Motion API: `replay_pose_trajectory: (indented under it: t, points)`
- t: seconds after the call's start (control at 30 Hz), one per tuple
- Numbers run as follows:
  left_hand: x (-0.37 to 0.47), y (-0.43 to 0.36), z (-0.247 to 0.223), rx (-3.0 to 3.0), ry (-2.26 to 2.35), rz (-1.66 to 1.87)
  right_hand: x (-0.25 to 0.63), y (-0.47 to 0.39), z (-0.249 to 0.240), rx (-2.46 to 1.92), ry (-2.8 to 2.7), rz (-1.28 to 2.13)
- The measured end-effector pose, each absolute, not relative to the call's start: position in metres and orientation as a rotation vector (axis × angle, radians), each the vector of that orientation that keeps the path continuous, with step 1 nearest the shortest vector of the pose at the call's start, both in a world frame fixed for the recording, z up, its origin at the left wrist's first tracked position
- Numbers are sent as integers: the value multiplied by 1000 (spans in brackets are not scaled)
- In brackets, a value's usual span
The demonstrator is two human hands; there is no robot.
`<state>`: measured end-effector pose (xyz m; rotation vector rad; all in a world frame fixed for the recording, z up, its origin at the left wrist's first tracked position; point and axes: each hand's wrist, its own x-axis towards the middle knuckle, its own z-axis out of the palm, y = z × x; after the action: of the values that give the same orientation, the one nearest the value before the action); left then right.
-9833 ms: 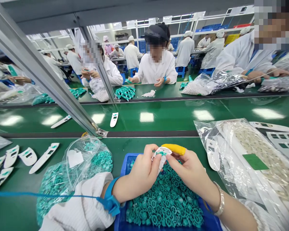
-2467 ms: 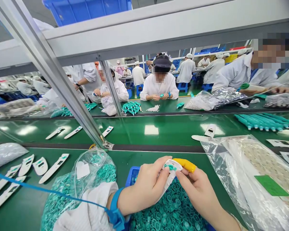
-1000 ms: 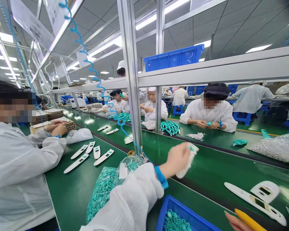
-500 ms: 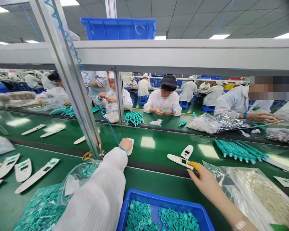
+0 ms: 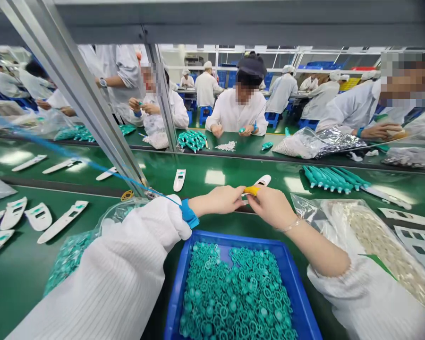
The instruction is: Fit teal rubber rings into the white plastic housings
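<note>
My left hand (image 5: 221, 199) and my right hand (image 5: 273, 204) meet over the near edge of the green belt, fingers closed. Between their fingertips shows a sliver of a white plastic shell (image 5: 245, 196); the rest of it is hidden. A yellow finger cot (image 5: 252, 190) covers a fingertip of my right hand, and my left wrist wears a blue strap (image 5: 189, 213). Just behind my right hand lies a short white shell with a dark window (image 5: 263, 180). Another short white shell (image 5: 179, 180) rests on the belt, left of my hands.
Before me stands a blue bin (image 5: 179, 278) of teal rings. Several white shells (image 5: 63, 222) lie at left by a bag of teal parts (image 5: 69, 255). At right are teal handle-like parts (image 5: 327, 180) and a clear bag of pale parts (image 5: 371, 236). A metal post (image 5: 88, 94) rises at left; co-workers sit opposite.
My left hand has left the short shell on the belt and come right to join my right hand. The long white shell has gone from its place on the belt. The view has tilted down.
</note>
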<state>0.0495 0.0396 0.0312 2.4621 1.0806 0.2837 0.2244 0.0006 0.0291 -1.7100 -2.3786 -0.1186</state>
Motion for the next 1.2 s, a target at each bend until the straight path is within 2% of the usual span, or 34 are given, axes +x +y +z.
replay_pose_trajectory:
  t: [0.1,0.17,0.3,0.47,0.63,0.8,0.9,1.03,1.2]
  points:
    - [38,25,45,2349,1039,291,225,-35,35,-1543,-2167,-116]
    - [24,17,52,2075,1027,393,229,-56,32,-1394,-2156,-2]
    - [6,-5,59,1447,907,715,231,-83,17,-1248,-2806,264]
    - [1,-36,68,1252,814,757,220,-96,7,-1375,-3031,63]
    - [1,-56,73,1147,778,746,210,-100,-1,-1391,-3040,5]
    - [4,-69,57,1122,800,738,213,-100,0,-1419,-3023,22]
    - [10,-74,43,1104,827,747,222,-103,18,-1390,-2885,127]
    - [25,-82,31,1078,831,741,225,-107,46,-1191,-2310,362]
    - [41,-96,26,1109,677,797,209,-101,51,-1135,-1904,135]
